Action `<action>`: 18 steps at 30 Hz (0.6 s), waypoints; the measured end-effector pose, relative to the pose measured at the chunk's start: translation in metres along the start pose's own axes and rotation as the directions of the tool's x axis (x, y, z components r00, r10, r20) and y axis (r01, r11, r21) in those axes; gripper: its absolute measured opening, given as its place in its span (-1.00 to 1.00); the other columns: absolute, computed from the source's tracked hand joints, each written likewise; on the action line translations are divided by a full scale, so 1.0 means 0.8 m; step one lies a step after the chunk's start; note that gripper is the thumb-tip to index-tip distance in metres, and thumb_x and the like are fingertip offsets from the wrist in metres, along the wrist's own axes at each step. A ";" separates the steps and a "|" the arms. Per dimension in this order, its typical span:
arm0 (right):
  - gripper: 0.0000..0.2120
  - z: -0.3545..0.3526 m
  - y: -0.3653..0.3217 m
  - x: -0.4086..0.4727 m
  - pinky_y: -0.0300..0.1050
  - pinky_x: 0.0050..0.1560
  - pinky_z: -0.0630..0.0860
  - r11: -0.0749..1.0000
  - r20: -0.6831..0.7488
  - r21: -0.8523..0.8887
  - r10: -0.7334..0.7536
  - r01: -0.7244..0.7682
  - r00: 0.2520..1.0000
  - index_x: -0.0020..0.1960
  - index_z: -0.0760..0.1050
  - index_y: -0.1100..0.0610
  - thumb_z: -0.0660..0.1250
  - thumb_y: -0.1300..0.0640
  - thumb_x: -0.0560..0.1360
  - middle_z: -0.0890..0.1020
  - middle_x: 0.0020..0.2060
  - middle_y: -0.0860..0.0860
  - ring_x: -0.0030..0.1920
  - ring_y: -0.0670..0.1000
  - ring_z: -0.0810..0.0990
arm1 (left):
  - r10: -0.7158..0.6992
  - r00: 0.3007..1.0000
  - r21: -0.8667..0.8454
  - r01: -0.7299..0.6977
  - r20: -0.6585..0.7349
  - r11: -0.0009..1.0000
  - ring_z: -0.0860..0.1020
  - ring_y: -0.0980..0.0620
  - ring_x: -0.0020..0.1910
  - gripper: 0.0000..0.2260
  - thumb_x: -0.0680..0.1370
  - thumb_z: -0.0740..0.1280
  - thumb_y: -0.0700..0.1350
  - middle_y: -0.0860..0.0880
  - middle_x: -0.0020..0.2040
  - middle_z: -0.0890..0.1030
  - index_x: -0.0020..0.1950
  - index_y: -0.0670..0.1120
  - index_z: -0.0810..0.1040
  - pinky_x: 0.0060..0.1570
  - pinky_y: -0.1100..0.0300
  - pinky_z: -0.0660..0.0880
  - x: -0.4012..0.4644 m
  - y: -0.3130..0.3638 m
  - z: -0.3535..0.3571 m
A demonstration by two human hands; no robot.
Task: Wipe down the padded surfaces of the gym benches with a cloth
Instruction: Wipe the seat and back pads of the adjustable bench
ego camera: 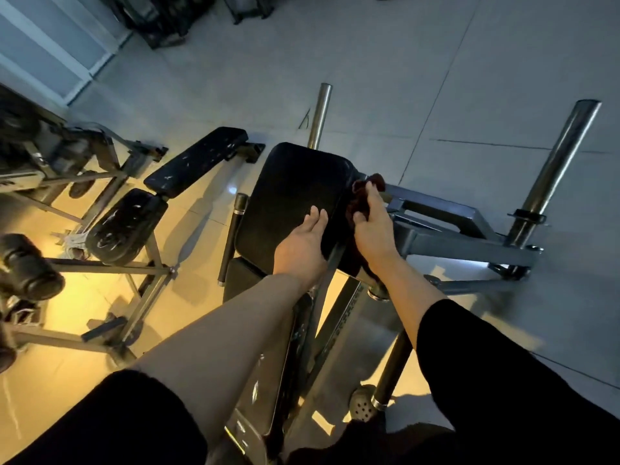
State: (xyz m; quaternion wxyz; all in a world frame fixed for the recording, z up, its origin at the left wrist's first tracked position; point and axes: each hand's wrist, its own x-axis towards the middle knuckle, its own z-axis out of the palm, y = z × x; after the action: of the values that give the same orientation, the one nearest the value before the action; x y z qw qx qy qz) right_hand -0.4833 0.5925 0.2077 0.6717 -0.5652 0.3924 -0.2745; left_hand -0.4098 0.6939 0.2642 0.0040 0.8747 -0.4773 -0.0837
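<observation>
No text, label, brand or number can be read anywhere here.

The surface [292, 196] is a black pad, tilted, on a grey steel frame [446, 226]. The left grip [302, 245] rests flat on its near edge, fingers straight. At the right edge of the pad the right grip [372, 226] holds a dark cloth [360, 196] against it. The frame stands on a pale tiled floor [436, 78], beside a second bench [198, 161].
</observation>
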 end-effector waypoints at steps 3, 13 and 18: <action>-0.40 0.014 -0.009 0.009 0.06 0.53 0.10 0.997 -0.011 -0.006 -0.072 0.071 0.997 0.56 0.12 0.06 0.11 0.39 0.58 0.15 0.55 0.01 0.53 0.01 0.10 | -0.001 1.000 0.028 0.000 0.024 1.000 0.15 0.09 0.51 -0.34 0.56 0.29 -0.19 0.08 0.58 0.02 0.57 0.04 0.05 0.38 0.14 0.30 0.003 -0.001 -0.005; -0.41 -0.002 -0.001 0.013 -0.16 0.46 0.00 0.977 -0.003 -0.158 -0.148 0.146 0.989 0.55 0.12 0.07 0.14 0.36 0.58 0.13 0.55 -0.01 0.53 -0.02 0.08 | -0.004 1.000 0.049 0.003 0.023 0.999 0.14 0.11 0.51 -0.35 0.58 0.26 -0.21 0.11 0.57 0.01 0.57 0.06 0.03 0.37 0.19 0.28 0.003 -0.002 -0.004; -0.44 0.008 0.036 -0.008 -0.06 0.49 0.10 0.961 -0.011 -0.271 -0.060 0.055 0.998 0.53 0.19 0.12 0.18 0.36 0.57 0.22 0.53 0.05 0.53 0.02 0.14 | 0.014 1.000 0.040 -0.014 0.003 0.999 0.23 0.07 0.48 -0.38 0.58 0.27 -0.21 0.10 0.57 0.05 0.57 0.04 0.07 0.33 0.18 0.33 0.000 -0.003 -0.001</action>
State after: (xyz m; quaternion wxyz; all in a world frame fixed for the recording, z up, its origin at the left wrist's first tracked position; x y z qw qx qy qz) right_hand -0.4838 0.6072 0.1811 0.5762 -0.6601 0.4159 -0.2432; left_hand -0.4077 0.6955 0.2648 -0.0137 0.8713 -0.4848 -0.0750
